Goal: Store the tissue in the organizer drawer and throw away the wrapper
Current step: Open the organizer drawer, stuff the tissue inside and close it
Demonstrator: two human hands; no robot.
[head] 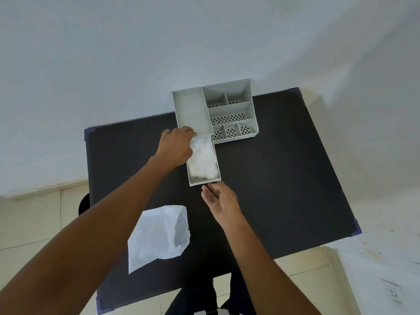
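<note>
You look down at a black surface set against a pale wall. At its far edge stands a grey organizer with several open compartments, some with perforated floors. From its left side a drawer is pulled out towards you, and the tissue, white and crumpled, lies inside it, filling most of the drawer. Your left hand reaches in from the left and rests at the far left corner of the drawer, where it meets the organizer; its fingers curl over that end of the tissue and touch it, though you cannot tell from here whether they pinch it or only press on it. Your right hand is at the near end of the drawer, palm turned to the left, its fingers loosely extended and slightly apart, their tips at or just short of the drawer front, gripping nothing. The wrapper, a thin translucent white bag, lies flat and empty on the surface nearer to you, left of your right forearm and well apart from the drawer. Both forearms are bare. Pale floor tiles show around the surface.
</note>
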